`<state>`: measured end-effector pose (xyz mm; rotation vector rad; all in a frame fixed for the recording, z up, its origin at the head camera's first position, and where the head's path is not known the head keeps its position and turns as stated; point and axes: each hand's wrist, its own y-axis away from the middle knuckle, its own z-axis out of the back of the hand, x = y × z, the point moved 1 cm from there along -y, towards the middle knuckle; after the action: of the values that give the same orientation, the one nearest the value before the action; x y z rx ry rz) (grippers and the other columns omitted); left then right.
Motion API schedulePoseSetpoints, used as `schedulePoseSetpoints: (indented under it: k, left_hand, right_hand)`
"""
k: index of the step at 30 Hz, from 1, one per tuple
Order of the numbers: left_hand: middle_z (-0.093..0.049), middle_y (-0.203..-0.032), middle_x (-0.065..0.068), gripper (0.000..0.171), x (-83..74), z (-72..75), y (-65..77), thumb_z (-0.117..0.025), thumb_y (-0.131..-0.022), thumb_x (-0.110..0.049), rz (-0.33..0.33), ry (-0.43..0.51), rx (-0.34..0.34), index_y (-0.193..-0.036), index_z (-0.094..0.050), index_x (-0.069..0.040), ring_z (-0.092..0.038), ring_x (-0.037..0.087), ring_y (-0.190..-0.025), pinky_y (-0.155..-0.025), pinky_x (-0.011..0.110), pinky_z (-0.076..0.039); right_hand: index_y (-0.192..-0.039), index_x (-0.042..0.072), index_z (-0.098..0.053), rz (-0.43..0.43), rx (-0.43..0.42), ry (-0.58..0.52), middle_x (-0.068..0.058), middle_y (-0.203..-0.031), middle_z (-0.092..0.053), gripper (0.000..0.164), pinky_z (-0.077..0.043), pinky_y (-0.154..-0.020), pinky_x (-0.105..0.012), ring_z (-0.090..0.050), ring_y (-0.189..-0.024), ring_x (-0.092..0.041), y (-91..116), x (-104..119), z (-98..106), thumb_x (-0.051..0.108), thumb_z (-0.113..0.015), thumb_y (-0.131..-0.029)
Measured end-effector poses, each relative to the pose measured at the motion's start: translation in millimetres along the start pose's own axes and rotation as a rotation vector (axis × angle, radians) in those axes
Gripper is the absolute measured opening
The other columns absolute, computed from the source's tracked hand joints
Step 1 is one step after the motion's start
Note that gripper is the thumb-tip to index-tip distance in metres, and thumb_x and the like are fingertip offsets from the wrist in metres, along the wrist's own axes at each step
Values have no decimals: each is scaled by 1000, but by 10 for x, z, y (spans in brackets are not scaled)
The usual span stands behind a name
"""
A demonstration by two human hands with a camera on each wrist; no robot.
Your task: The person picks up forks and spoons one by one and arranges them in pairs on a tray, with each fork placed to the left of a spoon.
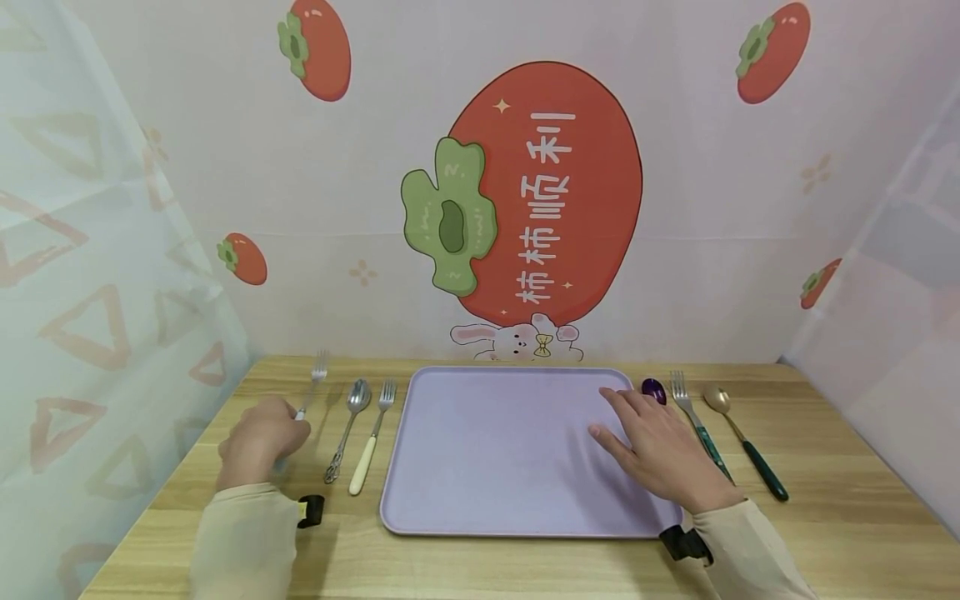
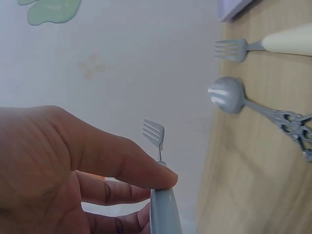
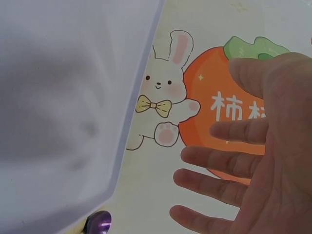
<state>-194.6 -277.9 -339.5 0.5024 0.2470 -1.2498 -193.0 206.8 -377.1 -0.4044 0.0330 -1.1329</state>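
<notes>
My left hand [image 1: 264, 435] pinches a fork [image 2: 165, 209] by its pale handle, thumb against fingers, its tines pointing away from me. In the left wrist view the fork is lifted off the table. Just right of that hand lie a silver spoon [image 1: 358, 398] with an ornate handle and a fork [image 1: 365, 462] with a cream handle. Over the right part of a lilac tray [image 1: 495, 458] hovers my right hand [image 1: 660, 446], fingers spread and holding nothing. Beneath and beside it are a purple spoon [image 1: 654, 390], partly hidden, and a fork [image 1: 705, 437] with a dark green handle.
At the far right lies a gold spoon [image 1: 718, 400] with a dark green handle. All of this is on a wooden table [image 1: 345, 558]. A printed cloth [image 1: 360, 192] with fruit and a rabbit hangs behind it, and curtains stand at both sides.
</notes>
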Motion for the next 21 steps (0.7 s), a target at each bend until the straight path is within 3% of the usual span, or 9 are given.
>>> schedulePoseSetpoints:
  k: [10, 21]
  left_hand:
    - [-53, -77, 9, 22, -91, 70, 78, -49, -85, -11, -27, 9, -25, -64, -47, -16, -48, 28, -71, -66, 48, -37]
    - [-38, -60, -1, 26, -378, -111, 120, -51, -83, -8, -95, 20, -31, -62, -39, -17, -36, 18, -56, -63, 41, -34]
  right_hand:
    - [-143, 3, -52, -1, 2, 1, -21, -132, -60, 60, -39, -103, -64, -55, -125, -43, 4, -2, -12, 46, -58, -102]
    - [-144, 2, -51, -8, 18, -6, -22, -135, -59, 61, -38, -103, -65, -55, -125, -44, 3, 8, 3, 45, -59, -101]
